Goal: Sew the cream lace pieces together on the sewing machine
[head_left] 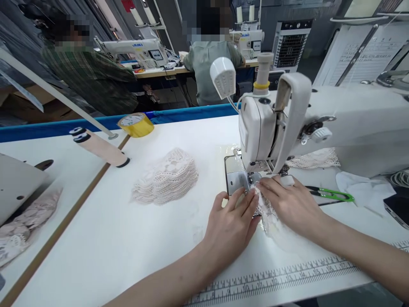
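A white sewing machine (255, 132) stands over its metal needle plate (235, 181). Just below the presser foot lies a piece of pale lace fabric (266, 209), its lower end trailing toward the table's front edge. My left hand (231, 219) grips the lace's left side, fingers bent and close together near the needle. From the right, my right hand (292, 207) pinches the lace down by the foot, its fingertips partly hidden by the machine. Left of the machine sits a stack of scalloped lace pieces (168, 177).
Green-handled thread snips (335, 194), white cloth (364, 189) and a phone (398, 209) lie at right. A thread cone (100, 148) and yellow tape roll (136, 124) are at back left. A printed ruler (271, 277) runs along the front. Two people sit at machines beyond.
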`<state>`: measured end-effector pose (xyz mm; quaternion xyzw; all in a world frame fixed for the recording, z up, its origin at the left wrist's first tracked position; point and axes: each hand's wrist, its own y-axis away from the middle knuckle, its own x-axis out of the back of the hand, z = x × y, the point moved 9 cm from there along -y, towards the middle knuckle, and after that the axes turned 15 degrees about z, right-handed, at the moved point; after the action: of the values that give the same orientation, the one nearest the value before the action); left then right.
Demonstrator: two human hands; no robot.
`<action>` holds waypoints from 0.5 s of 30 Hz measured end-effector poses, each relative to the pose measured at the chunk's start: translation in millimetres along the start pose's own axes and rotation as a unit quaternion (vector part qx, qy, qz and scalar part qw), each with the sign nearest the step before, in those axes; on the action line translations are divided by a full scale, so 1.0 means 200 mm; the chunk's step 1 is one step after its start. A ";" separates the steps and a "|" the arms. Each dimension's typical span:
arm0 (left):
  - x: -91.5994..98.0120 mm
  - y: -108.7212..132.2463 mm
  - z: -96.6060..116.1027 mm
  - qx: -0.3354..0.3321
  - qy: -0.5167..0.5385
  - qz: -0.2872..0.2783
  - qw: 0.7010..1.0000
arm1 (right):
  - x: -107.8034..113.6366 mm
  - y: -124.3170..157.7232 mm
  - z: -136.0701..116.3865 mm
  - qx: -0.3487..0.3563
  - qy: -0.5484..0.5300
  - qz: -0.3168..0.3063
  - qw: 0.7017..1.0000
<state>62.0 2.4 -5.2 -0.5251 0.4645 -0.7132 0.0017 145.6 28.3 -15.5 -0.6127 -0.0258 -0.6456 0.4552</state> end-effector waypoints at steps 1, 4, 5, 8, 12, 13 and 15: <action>0.00 0.00 0.00 -0.001 -0.002 0.000 1.000 | -0.02 0.00 0.00 0.002 0.006 -0.008 1.000; 0.00 0.01 0.01 -0.003 -0.011 -0.001 1.000 | -0.05 0.01 0.02 0.002 0.015 -0.029 0.999; 0.00 0.01 0.01 -0.003 -0.014 -0.002 1.000 | -0.05 0.01 0.03 -0.001 0.017 -0.034 0.999; 0.00 0.00 0.00 -0.001 -0.018 -0.005 1.000 | -0.06 0.00 0.05 -0.011 0.015 -0.044 0.999; -0.01 -0.01 -0.01 0.004 -0.023 -0.002 1.000 | -0.08 0.00 0.05 -0.019 0.013 -0.049 0.999; -0.01 -0.01 -0.02 0.005 -0.024 0.000 1.000 | -0.08 0.00 0.05 -0.018 0.018 -0.046 0.999; -0.01 -0.01 -0.02 0.004 -0.028 0.003 1.000 | -0.07 -0.01 0.05 -0.012 0.029 -0.036 0.999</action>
<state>61.2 6.6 -5.3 -0.5432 0.4629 -0.7003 0.0185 150.1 43.8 -24.3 -0.5979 -0.0265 -0.6794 0.4246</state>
